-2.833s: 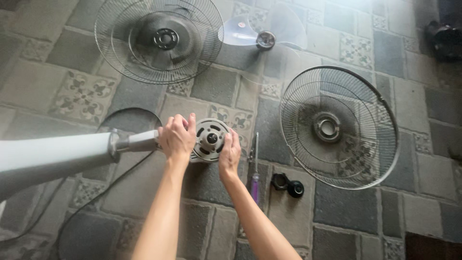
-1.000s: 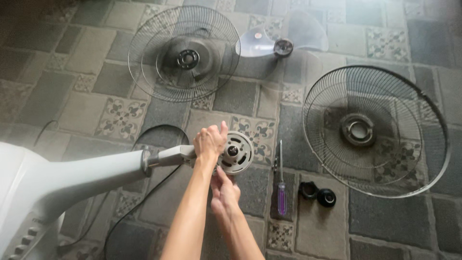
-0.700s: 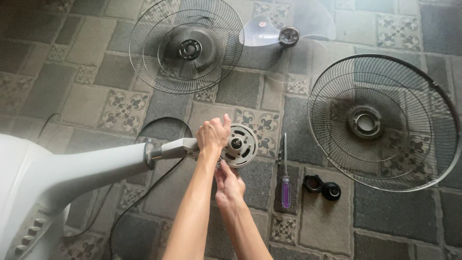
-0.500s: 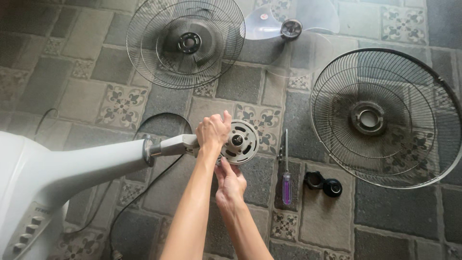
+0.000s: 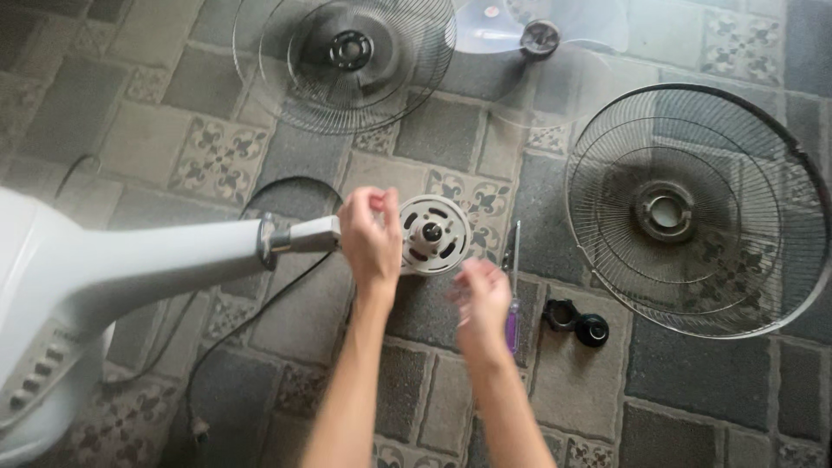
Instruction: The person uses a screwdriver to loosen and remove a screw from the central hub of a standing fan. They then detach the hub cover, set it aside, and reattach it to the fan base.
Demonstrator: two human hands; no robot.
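A white stand fan lies on the tiled floor, its pole (image 5: 165, 264) running right to the round grey motor face (image 5: 431, 234). My left hand (image 5: 371, 238) is closed over the motor housing just behind that face. Held a little below and to the right of the motor, my right hand (image 5: 481, 295) is blurred, with loose fingers and nothing in it. It hovers next to a purple-handled screwdriver (image 5: 513, 322) lying on the floor.
Two black plastic nuts (image 5: 576, 322) lie right of the screwdriver. One wire guard (image 5: 693, 208) rests at the right, another (image 5: 347, 61) at the top. A translucent blade (image 5: 537, 35) lies beyond. The fan base (image 5: 39, 364) and a black cord (image 5: 251, 312) are at the left.
My right hand has come off the underside of the motor and moved right, toward the screwdriver. My left hand keeps its hold on the motor housing.
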